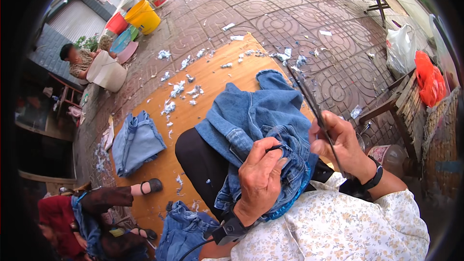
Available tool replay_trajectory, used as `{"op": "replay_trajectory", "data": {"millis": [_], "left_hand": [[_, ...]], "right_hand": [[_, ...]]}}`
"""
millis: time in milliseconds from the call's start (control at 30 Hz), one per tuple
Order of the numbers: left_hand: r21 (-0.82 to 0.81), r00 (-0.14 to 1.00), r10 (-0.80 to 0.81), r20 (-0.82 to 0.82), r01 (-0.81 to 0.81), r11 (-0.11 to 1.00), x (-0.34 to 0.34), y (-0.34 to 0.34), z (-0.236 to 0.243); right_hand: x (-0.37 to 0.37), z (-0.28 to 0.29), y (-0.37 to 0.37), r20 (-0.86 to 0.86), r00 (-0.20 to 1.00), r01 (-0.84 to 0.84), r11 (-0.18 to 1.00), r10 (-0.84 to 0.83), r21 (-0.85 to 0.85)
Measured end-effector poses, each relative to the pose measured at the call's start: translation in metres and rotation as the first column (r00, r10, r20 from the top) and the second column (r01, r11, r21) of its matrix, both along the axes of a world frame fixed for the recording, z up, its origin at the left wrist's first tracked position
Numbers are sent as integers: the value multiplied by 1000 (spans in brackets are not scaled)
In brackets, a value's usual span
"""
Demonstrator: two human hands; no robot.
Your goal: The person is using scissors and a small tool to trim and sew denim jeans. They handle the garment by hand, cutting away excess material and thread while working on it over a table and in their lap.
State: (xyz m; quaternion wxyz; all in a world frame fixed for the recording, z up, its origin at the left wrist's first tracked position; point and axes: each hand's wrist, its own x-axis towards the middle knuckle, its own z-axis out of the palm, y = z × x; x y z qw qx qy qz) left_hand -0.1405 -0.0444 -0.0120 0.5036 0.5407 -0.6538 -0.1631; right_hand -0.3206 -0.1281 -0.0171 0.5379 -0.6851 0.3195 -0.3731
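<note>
Soft, diffuse daylight spreads over the paving (pixel 285 24) in front of me, leaving mild shading in the folds of the denim garment (pixel 263 104). The floral blouse (pixel 348 217) looks bright and pale, while the left-hand recess (pixel 46 150) sinks nearly black. The right hand's (pixel 350 142) fingertips smear slightly; toward the dark, rounded rim, straight lines bow.
</note>
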Motion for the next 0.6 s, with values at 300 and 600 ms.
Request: {"op": "replay_trajectory", "data": {"millis": [300,600], "left_hand": [[83,999,-10,42,7,997,-1,2,-1],[83,1000,-15,7,14,996,2,2,-1]], "right_hand": [[35,11,-4,67,997,-37,997,42,-72],[-17,-4,-26,-32,999,-38,997,40,60]]}}
